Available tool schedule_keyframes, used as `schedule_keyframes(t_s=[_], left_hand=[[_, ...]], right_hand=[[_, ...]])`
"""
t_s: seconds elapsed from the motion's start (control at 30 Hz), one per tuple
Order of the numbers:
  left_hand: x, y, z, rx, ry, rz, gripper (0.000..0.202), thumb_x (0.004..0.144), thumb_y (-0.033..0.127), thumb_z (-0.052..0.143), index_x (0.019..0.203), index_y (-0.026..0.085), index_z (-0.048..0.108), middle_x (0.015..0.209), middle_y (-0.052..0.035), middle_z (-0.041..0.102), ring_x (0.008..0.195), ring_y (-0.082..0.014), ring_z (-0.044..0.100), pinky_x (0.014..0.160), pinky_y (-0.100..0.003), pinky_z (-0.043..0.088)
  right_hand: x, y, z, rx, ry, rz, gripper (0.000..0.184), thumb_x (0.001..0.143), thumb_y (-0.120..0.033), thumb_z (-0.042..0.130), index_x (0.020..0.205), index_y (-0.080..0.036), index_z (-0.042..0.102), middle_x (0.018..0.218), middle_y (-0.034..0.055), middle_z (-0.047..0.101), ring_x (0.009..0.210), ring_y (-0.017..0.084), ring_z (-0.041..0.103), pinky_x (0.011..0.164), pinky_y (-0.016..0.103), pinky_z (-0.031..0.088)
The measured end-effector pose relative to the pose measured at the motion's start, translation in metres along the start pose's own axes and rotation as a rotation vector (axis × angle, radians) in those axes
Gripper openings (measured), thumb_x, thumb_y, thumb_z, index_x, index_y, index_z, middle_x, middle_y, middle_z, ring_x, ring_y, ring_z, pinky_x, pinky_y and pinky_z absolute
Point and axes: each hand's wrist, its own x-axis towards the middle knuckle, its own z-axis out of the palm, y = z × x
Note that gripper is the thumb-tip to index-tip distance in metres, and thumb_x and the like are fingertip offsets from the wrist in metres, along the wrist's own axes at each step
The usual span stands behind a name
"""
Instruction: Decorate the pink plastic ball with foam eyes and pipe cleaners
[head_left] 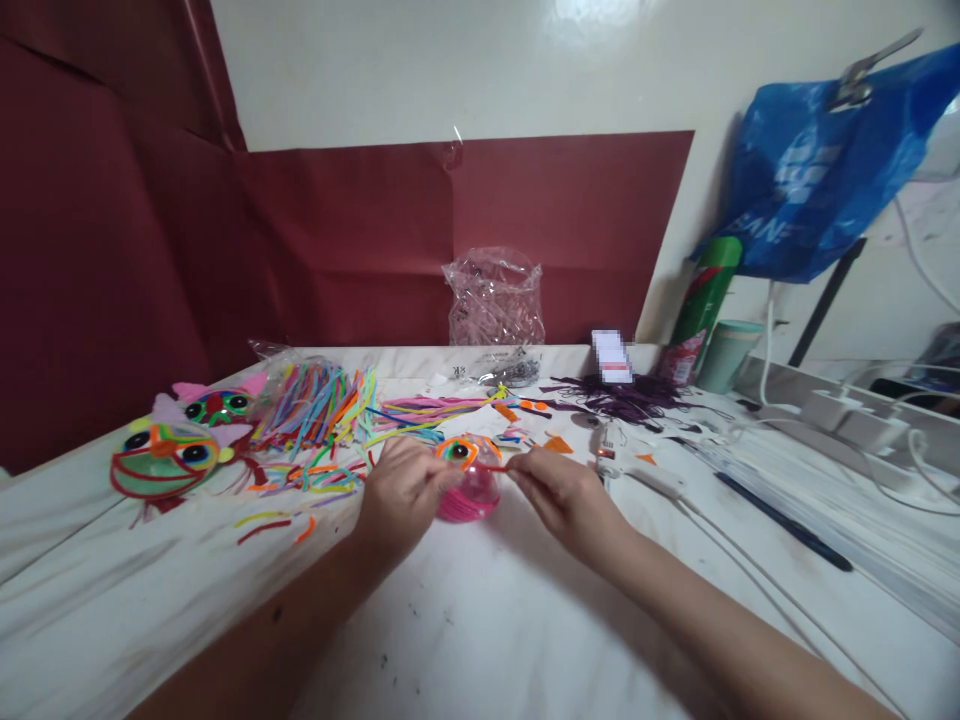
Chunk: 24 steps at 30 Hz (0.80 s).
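Low over the table, my left hand and my right hand are both closed in a pinch. A short red pipe cleaner runs between their fingertips, nearly level. Right behind it sits a clear, rounded craft figure with pink strands at its base and an orange-rimmed eye with a black pupil. Part of the figure is covered by my left fingers, so I cannot tell whether they also touch it. Two similar craft figures stand at the left, one with a green and red mouth, the other with pink ears.
Colourful pipe cleaners lie in and around a clear bag on the left. Purple strands and orange scraps lie farther back. A glue gun trails its cable on the right, near a dark pen. A green spray can stands behind.
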Motion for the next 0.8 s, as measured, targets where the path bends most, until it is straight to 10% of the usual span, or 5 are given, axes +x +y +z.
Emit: schedule_keyframes(t_s=[0.2,0.8], left_hand=[[0.001,-0.021,-0.002,-0.285,-0.396,-0.386,0.071,0.073,0.044,0.070,0.135,0.019,0.045,0.144,-0.0126,0.044,0.134,-0.0308,0.039,0.110,-0.043,0.033],[-0.011,-0.017,0.016,-0.278,-0.496,-0.319,0.069,0.071,0.035,0.074,0.133,0.021,0.048,0.144,-0.0151,0.042,0.135,-0.0317,0.035,0.112,-0.050,0.027]], right_hand=[[0.010,0.019,-0.010,0.225,-0.237,0.160,0.022,0.090,-0.023,0.046,0.071,-0.020,0.057,0.097,0.0106,0.065,0.093,0.022,0.060,0.075,0.033,0.048],[0.011,0.003,-0.003,0.058,-0.328,0.082,0.022,0.085,-0.010,0.050,0.066,-0.019,0.055,0.077,0.0041,0.060,0.075,0.018,0.052,0.069,0.033,0.046]])
